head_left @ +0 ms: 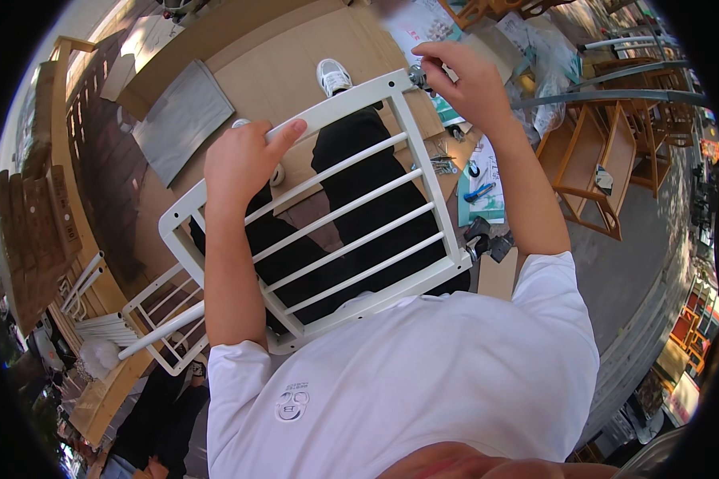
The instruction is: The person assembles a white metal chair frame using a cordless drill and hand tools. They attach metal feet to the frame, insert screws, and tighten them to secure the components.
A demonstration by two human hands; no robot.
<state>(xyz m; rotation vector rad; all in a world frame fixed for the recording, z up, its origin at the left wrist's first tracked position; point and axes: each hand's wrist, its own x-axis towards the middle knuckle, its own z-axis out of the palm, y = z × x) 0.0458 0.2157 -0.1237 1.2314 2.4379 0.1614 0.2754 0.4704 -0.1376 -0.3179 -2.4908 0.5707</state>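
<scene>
A white slatted rack (pixel 339 209) with round bars lies tilted across my lap. My left hand (pixel 241 160) is wrapped round its far rail, thumb on top. At the far right corner sits a caster wheel (pixel 416 77); the curled fingers of my right hand (pixel 465 84) are at it, and the fingers partly hide the grip. A second, dark caster (pixel 487 239) sticks out from the near right corner. The rack's near edge is close to my shirt.
A blue-handled tool (pixel 479 192) and loose screws (pixel 442 164) lie right of the rack. Flattened cardboard (pixel 284 52) and a grey board (pixel 185 122) are ahead. Another white rack (pixel 164 319) stands left, near a person's dark-clothed legs (pixel 156 419). Wooden shelf units (pixel 591 164) stand right.
</scene>
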